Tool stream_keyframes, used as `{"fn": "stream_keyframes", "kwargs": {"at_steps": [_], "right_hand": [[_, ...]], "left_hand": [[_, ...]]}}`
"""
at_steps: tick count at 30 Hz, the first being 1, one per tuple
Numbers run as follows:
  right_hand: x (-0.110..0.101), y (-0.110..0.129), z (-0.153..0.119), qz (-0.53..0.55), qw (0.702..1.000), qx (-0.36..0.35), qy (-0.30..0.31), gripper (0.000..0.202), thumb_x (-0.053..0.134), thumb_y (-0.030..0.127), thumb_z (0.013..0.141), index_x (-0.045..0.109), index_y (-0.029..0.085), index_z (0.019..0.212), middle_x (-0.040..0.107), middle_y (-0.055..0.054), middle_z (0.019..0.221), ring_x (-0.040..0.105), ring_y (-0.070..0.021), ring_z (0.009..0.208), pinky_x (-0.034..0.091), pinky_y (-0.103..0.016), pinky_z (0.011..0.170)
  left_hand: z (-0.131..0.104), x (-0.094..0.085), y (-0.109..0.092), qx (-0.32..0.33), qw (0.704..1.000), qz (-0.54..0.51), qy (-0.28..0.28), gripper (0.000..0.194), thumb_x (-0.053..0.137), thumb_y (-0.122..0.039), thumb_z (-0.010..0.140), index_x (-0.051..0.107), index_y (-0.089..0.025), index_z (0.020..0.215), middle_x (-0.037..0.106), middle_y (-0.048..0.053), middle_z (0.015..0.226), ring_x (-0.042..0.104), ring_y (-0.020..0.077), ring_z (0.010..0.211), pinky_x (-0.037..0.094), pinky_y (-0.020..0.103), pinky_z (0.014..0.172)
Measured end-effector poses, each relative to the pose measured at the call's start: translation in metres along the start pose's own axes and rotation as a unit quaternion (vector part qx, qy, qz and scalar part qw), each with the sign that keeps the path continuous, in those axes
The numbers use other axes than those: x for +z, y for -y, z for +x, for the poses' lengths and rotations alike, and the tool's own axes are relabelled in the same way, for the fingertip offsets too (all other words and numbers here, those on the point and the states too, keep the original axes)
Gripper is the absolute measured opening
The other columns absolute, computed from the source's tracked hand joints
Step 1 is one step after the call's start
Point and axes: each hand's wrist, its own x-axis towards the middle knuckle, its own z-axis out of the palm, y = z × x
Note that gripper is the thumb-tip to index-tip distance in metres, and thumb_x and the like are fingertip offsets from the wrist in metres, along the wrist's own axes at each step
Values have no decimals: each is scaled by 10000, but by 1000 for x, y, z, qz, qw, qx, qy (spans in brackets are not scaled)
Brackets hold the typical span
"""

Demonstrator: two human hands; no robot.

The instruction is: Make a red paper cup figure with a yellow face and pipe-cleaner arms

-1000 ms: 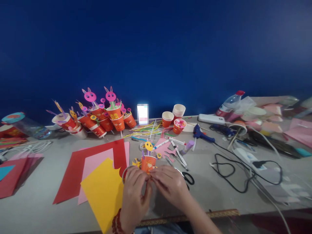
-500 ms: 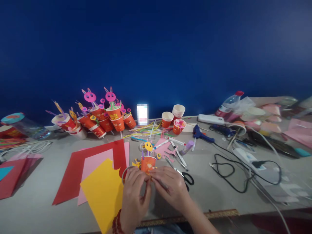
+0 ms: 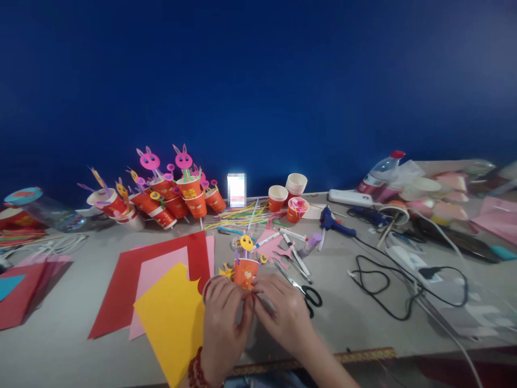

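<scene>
My left hand point(image 3: 226, 312) and my right hand point(image 3: 280, 310) meet at their fingertips near the table's front edge, both with fingers pinched together. What lies between the fingertips is too small to make out. Just beyond them stands a red paper cup point(image 3: 245, 273) with a white heart; a yellow round face point(image 3: 246, 243) with small ears rises from it on purple stems. Yellow paper scraps point(image 3: 226, 271) lie left of the cup. A yellow sheet point(image 3: 172, 318) reaches beside my left hand. To the right of my right hand are black-handled scissors point(image 3: 311, 295).
Decorated red cups point(image 3: 195, 205) stand at the back left. Red paper point(image 3: 117, 293) and pink sheets lie left. Markers point(image 3: 297, 256), a glue stick point(image 3: 311, 244) and a blue glue gun point(image 3: 335, 223) lie right, with a black cable point(image 3: 388, 308). Plain cups point(image 3: 278, 198) stand behind.
My right hand's fingers have shifted slightly, and the fingertips of both hands are still together. The cup and the other objects keep their places.
</scene>
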Motion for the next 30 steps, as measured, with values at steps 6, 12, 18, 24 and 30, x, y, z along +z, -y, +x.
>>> {"fn": "stream_keyframes", "kwargs": {"at_steps": [6, 12, 18, 24, 30], "right_hand": [[1, -1, -1, 6, 1000, 12, 18, 156, 531, 98, 854, 621, 205, 924, 707, -90, 942, 649, -255, 903, 540, -371, 775], [0, 1, 0, 9, 999, 29, 34, 128, 521, 97, 858, 598, 198, 873, 678, -79, 894, 611, -246, 863, 499, -354, 747], [1, 1, 1, 26, 999, 32, 31, 130, 528, 97, 853, 593, 203, 819, 659, -63, 864, 585, -228, 833, 463, -324, 725], [5, 0, 1, 81, 996, 49, 4, 155, 532, 87, 839, 587, 208, 758, 659, -45, 814, 586, -206, 791, 449, -308, 718], [5, -5, -3, 91, 993, 71, -12, 147, 538, 87, 815, 595, 211, 759, 661, -41, 806, 599, -200, 774, 467, -299, 696]], "left_hand": [[0, 1, 1, 15, 1000, 2, 6, 152, 529, -65, 908, 581, -208, 899, 645, 33, 805, 584, 234, 843, 441, 476, 918], [1, 0, 0, 14, 1000, -8, -2, 153, 528, -65, 911, 602, -199, 906, 654, 37, 821, 575, 232, 855, 431, 473, 926], [2, -2, -1, 25, 1000, -2, 4, 178, 519, -51, 906, 612, -200, 928, 659, 38, 826, 579, 230, 843, 424, 469, 935], [-3, -1, 3, -10, 999, -35, 14, 153, 507, -75, 913, 585, -205, 890, 631, 41, 834, 574, 232, 862, 423, 445, 926], [-1, -5, 3, -73, 989, -122, 29, 114, 511, -141, 928, 554, -209, 846, 605, 38, 837, 567, 220, 857, 438, 356, 826]]}}
